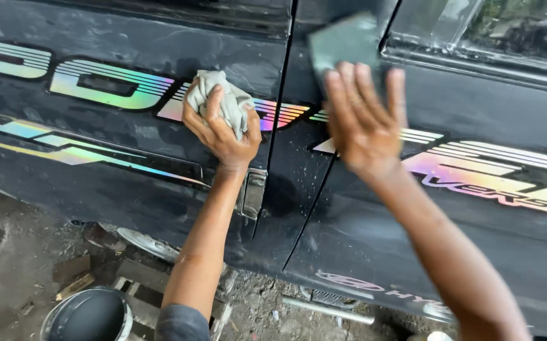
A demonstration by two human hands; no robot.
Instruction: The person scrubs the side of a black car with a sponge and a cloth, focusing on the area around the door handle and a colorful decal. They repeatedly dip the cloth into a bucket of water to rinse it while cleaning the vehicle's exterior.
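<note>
Bare, dirt-strewn ground (14, 252) runs beneath a dark vehicle body (128, 183). A round grey bucket (87, 314) stands on the ground at seven o'clock. Scraps of wood (74, 285) lie just beside it toward eleven o'clock, and flat slabs (138, 278) rest near its rim toward one o'clock. A pale pipe (327, 311) lies at five o'clock.

The vehicle body (128, 170) is showing glossy black, with striped decals (115, 85) shimmering iridescent — pink, green, yellow, blue. The bunched cloth (226, 98) is looking pale grey-green, the flat pad (343, 41) dull grey-green — the bucket (87, 314) is showing a white rim around a dark inside.
</note>
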